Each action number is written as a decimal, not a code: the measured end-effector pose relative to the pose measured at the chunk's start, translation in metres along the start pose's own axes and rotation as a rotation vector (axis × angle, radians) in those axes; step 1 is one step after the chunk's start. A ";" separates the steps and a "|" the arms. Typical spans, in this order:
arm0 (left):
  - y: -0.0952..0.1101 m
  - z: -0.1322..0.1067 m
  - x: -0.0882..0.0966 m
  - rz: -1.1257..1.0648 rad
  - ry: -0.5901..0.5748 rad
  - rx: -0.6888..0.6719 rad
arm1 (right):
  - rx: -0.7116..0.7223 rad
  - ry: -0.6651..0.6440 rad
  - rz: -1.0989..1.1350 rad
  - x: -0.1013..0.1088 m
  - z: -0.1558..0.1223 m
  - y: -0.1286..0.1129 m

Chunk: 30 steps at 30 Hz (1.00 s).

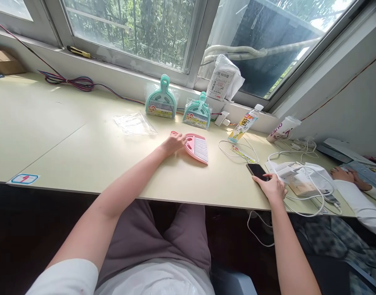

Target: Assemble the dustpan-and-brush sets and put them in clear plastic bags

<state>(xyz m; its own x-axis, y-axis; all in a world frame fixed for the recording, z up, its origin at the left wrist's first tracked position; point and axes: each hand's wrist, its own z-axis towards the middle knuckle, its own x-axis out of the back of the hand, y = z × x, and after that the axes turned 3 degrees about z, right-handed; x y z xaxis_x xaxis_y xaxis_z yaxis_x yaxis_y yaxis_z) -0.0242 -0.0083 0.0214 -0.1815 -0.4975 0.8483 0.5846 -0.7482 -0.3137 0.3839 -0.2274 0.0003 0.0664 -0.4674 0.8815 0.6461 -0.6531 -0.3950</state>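
My left hand point(173, 143) reaches across the pale table point(83, 151) and rests on the handle of a pink mini brush-and-dustpan set point(196, 147); its fingers curl over the handle. My right hand point(272, 186) lies near the table's front edge, fingers laid over the lower end of a black phone point(257, 171). Two teal brush-and-dustpan sets in clear packaging point(161, 98) point(197, 112) lean against the window ledge behind. An empty clear plastic bag point(134, 123) lies flat to the left of the pink set.
A drink bottle point(244, 125), a white cup lying on its side point(283, 129), white cables point(301, 164) and a small box clutter the right. Another person's hands and white sleeve point(350, 184) are at the far right. Coloured wires point(67, 81) run along the ledge. A sticker point(23, 178) marks the front edge.
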 end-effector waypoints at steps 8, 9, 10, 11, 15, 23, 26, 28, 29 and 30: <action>-0.014 -0.004 0.006 -0.096 0.225 0.157 | 0.458 -0.004 0.137 -0.010 -0.020 -0.083; -0.015 -0.006 0.007 -0.148 0.265 0.168 | 0.556 -0.074 0.202 -0.011 -0.021 -0.106; -0.016 -0.007 0.008 -0.199 0.303 0.172 | 0.667 -0.187 0.265 -0.013 -0.022 -0.131; -0.016 -0.008 0.010 -0.246 0.334 0.171 | 0.766 -0.342 0.328 -0.014 -0.022 -0.156; -0.015 -0.012 0.012 -0.394 0.354 0.107 | 0.795 -0.774 0.700 -0.024 -0.025 -0.237; -0.036 -0.018 0.009 -0.469 0.602 0.536 | 0.545 -1.160 0.987 -0.053 -0.049 -0.247; -0.042 -0.013 0.007 -0.839 0.530 0.701 | 0.417 -1.003 1.108 -0.071 -0.044 -0.241; -0.038 -0.009 0.006 -1.219 0.238 0.686 | 0.350 -0.894 1.125 -0.084 -0.037 -0.242; -0.035 -0.008 0.005 -1.397 0.065 0.646 | 0.335 -0.836 1.124 -0.090 -0.034 -0.243; -0.030 -0.007 0.005 -1.526 -0.083 0.601 | 0.330 -0.774 1.118 -0.095 -0.031 -0.244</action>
<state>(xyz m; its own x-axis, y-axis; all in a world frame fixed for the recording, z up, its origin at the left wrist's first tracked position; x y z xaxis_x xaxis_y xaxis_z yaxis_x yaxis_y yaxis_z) -0.0481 0.0086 0.0318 -0.8146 0.5350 0.2241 0.1236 -0.2174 0.9682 0.1965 -0.0424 0.0049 0.9864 -0.1272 0.1044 0.1129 0.0612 -0.9917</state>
